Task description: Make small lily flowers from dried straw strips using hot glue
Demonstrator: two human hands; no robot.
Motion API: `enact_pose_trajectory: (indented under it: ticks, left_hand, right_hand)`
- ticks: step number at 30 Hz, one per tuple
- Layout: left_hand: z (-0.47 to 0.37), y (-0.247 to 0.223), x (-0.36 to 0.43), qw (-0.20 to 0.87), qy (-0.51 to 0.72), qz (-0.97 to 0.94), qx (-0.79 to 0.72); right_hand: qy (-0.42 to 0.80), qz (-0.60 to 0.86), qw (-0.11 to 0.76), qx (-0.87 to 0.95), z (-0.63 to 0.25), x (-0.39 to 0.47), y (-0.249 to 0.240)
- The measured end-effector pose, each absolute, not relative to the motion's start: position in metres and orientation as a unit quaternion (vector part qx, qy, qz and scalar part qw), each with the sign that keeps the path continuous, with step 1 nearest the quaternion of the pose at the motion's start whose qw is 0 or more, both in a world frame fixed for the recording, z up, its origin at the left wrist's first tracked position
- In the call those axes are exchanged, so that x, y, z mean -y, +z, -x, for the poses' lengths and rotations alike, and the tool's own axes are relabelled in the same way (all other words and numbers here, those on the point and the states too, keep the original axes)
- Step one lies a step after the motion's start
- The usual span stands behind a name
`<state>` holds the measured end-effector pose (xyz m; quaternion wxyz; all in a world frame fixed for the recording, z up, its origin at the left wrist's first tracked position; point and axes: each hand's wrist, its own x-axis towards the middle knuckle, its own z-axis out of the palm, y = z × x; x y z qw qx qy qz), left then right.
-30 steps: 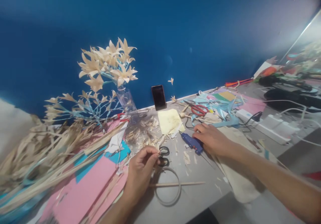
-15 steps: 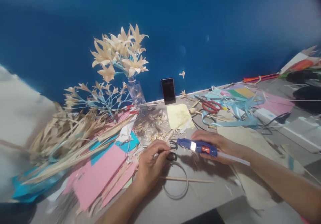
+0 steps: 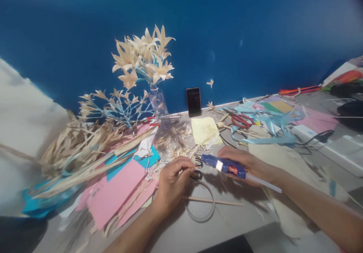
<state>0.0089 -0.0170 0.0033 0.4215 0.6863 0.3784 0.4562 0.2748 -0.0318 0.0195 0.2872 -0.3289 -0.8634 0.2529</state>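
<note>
My right hand (image 3: pixel 244 164) is wrapped round a blue glue gun (image 3: pixel 211 162) with a clear glue stick (image 3: pixel 263 183) coming out of its back end. Its nozzle points left, close to my left hand (image 3: pixel 177 181). The thumb and fingers of that left hand are pinched together on something too small to make out. Black scissor handles (image 3: pixel 196 175) lie just beside the pinched fingertips. Below them on the table are a thin ring (image 3: pixel 213 204) and a wooden stick (image 3: pixel 229 203) that crosses it.
Pale flowers (image 3: pixel 160 70) stand in a clear bottle (image 3: pixel 159 105) by the blue wall. A phone (image 3: pixel 194 101) leans there. Pink paper (image 3: pixel 117 192) and dried husks (image 3: pixel 73 143) lie left; red scissors (image 3: pixel 242 121), blue ribbon (image 3: pixel 263 140) and a white power strip (image 3: pixel 329 147) lie right.
The whole view has shifted slightly, so things appear a little further right. Both hands keep nearly the same pose, and the glue gun is still in my right hand.
</note>
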Motion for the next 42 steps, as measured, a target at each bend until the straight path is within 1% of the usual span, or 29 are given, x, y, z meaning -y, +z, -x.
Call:
enact_pose_trajectory:
  ticks: [6, 15, 17, 21, 23, 27, 32, 35, 38, 42]
  left_hand:
    - [-0.011, 0.011, 0.018, 0.517, 0.458, -0.608, -0.391]
    - [-0.013, 0.013, 0.019, 0.578, 0.454, -0.550, -0.396]
    - [-0.013, 0.011, 0.019, 0.586, 0.453, -0.540, -0.401]
    - [-0.012, 0.008, 0.019, 0.594, 0.453, -0.522, -0.413]
    - [-0.012, 0.007, 0.018, 0.602, 0.452, -0.512, -0.414]
    - [-0.012, 0.007, 0.018, 0.612, 0.448, -0.511, -0.405]
    - [-0.012, 0.007, 0.017, 0.591, 0.444, -0.542, -0.399]
    - [-0.010, 0.006, 0.017, 0.581, 0.442, -0.554, -0.400]
    - [-0.009, 0.004, 0.017, 0.584, 0.433, -0.557, -0.401]
    - [-0.008, 0.002, 0.017, 0.600, 0.434, -0.540, -0.401]
  right_hand:
    - [0.262, 0.311, 0.295, 0.865, -0.274, 0.034, 0.019]
    - [0.216, 0.312, 0.269, 0.885, -0.275, 0.037, 0.022]
    - [0.192, 0.310, 0.265, 0.893, -0.275, 0.038, 0.023]
    - [0.106, 0.351, 0.228, 0.902, -0.279, 0.036, 0.024]
    - [0.075, 0.368, 0.233, 0.897, -0.283, 0.035, 0.024]
    - [0.075, 0.361, 0.257, 0.893, -0.284, 0.040, 0.031]
    - [0.074, 0.333, 0.219, 0.914, -0.275, 0.049, 0.037]
    - [0.043, 0.334, 0.201, 0.920, -0.274, 0.045, 0.033]
    - [0.010, 0.354, 0.200, 0.914, -0.283, 0.033, 0.026]
    - [-0.048, 0.419, 0.198, 0.885, -0.304, 0.016, 0.016]
